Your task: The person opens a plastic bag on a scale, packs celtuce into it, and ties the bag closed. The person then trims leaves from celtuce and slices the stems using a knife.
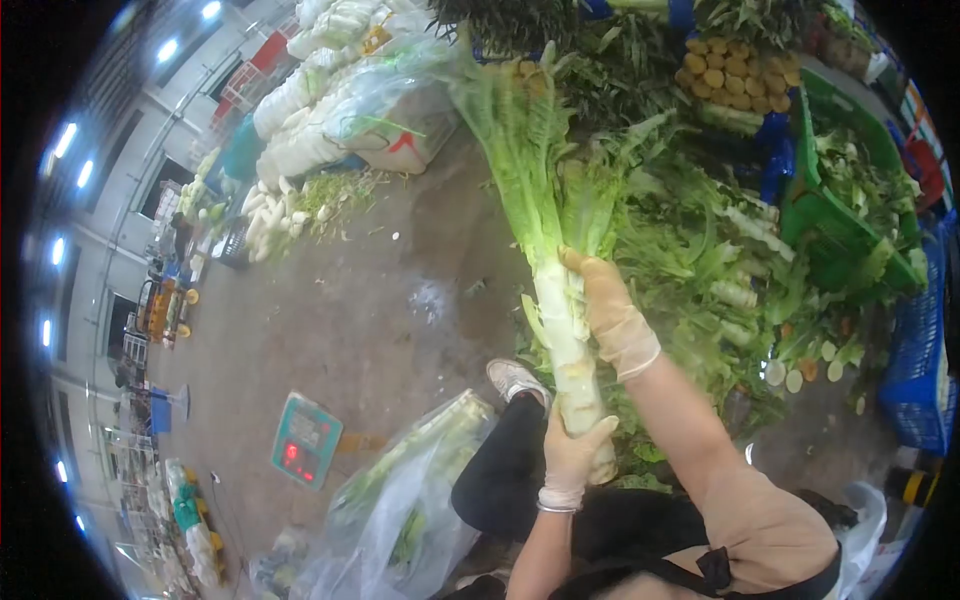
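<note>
A long celtuce (567,335) with a thick pale stem and green leafy top stretches between both hands, leaves pointing away from me. My left hand (572,458), in a thin pale glove, is wrapped round the stem near its butt end. Farther up, where the leaves begin, my gloved right hand (605,305) grips the same stem from the right side. More celtuce with loose leaves (700,260) lies heaped on the floor beside my right arm.
A clear plastic bag of stalks (400,500) lies at lower left, near a digital scale (307,440). On the right stand a green basket (800,215) with leaves in it and a blue crate (915,370). White bagged produce (330,90) is stacked behind.
</note>
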Motion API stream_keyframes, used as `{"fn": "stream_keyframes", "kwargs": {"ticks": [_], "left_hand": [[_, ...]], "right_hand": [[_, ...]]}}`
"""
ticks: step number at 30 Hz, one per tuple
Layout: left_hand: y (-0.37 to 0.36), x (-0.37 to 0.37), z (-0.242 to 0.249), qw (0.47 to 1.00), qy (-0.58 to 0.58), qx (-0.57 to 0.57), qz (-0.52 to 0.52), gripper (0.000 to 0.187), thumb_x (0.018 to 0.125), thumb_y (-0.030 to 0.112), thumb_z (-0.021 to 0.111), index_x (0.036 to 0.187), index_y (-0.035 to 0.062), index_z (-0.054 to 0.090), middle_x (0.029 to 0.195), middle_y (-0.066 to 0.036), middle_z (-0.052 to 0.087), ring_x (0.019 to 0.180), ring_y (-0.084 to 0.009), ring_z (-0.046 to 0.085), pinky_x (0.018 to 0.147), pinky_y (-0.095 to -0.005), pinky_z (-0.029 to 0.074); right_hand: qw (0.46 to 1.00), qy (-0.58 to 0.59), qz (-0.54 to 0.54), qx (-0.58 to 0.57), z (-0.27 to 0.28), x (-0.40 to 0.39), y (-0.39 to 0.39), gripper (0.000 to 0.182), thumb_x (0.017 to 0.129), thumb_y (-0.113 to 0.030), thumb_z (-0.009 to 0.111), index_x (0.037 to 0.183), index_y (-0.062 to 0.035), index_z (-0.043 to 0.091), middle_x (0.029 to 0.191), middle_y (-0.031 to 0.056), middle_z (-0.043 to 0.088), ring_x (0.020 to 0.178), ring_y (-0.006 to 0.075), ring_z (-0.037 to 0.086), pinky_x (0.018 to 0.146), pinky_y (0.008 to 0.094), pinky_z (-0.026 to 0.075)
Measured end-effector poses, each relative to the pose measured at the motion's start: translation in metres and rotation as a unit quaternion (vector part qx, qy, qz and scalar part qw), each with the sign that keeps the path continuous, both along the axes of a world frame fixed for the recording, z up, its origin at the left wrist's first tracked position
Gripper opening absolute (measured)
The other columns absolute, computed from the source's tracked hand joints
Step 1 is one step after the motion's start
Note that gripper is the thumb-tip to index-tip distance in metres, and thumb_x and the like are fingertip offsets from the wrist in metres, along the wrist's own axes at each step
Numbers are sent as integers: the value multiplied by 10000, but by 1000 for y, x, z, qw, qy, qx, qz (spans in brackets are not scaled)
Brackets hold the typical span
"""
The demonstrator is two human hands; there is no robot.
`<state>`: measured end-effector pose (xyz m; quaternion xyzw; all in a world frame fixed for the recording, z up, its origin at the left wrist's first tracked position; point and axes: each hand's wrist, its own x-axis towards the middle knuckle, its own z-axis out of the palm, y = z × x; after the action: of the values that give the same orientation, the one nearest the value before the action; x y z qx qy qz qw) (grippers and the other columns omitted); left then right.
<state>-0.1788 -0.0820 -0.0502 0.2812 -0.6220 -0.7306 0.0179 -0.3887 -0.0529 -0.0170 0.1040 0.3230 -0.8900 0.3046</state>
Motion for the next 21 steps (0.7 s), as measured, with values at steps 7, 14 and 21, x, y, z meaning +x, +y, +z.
{"fn": "stream_keyframes", "kwargs": {"ticks": [7, 14, 21], "left_hand": [[-16, 9, -11, 982, 9, 183, -38, 540, 732, 153, 730, 1176, -26, 481, 944, -133, 636, 739, -221, 656, 654, -323, 557], [-28, -11, 10, 968, 77, 236, 38, 490, 784, 141, 641, 1191, -34, 429, 971, -192, 625, 725, -264, 658, 629, -359, 580], [-23, -4, -54, 994, 105, 19, 29, 419, 744, 130, 714, 1111, 33, 538, 914, -87, 647, 821, -203, 642, 701, -308, 537]], "right_hand": [[990, -62, -116, 49, -23, 6, -9, 223, 906, -198, 513, 935, -9, 627, 769, 90, 649, 636, 203, 615, 586, 323, 512], [975, 35, -36, 216, 31, 81, 41, 401, 874, -386, 505, 1079, -49, 573, 780, 60, 565, 637, 151, 516, 576, 282, 445], [522, 642, 185, 531, -27, 9, 90, 556, 847, -407, 561, 1310, -129, 427, 1198, 114, 430, 1087, 246, 459, 887, 345, 433]]}}
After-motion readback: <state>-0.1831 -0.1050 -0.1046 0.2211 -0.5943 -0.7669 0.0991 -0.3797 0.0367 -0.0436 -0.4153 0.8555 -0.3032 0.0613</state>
